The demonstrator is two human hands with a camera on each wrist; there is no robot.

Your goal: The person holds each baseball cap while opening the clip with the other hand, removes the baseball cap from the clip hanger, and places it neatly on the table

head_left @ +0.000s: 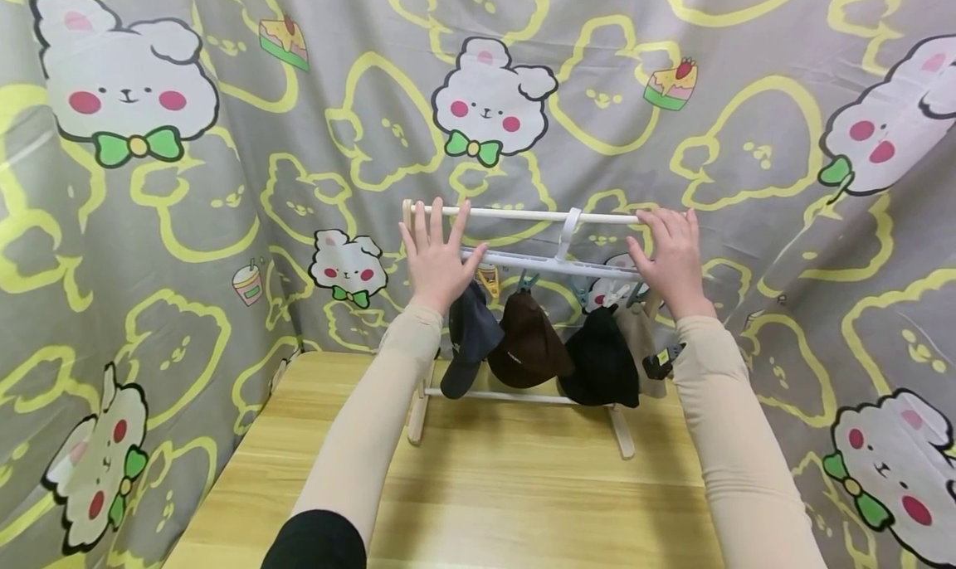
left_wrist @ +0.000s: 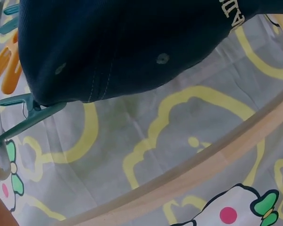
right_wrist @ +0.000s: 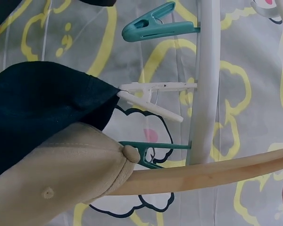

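My left hand, fingers spread and straight, lies at the left end of the rack's white top bar. At its other end, my right hand rests with fingers extended and thumb apart. From that bar hangs a pale clip hanger by its hook. Clipped below it are a navy cap, a brown cap, a black cap and a beige cap. A teal clip grips the navy cap's crown; a white clip holds the dark cap beside the beige one.
The rack's wooden feet stand on a wood-grain table, joined by a low white bar. A grey curtain with rabbit prints surrounds the table's back and sides. One teal clip on the hanger carries nothing.
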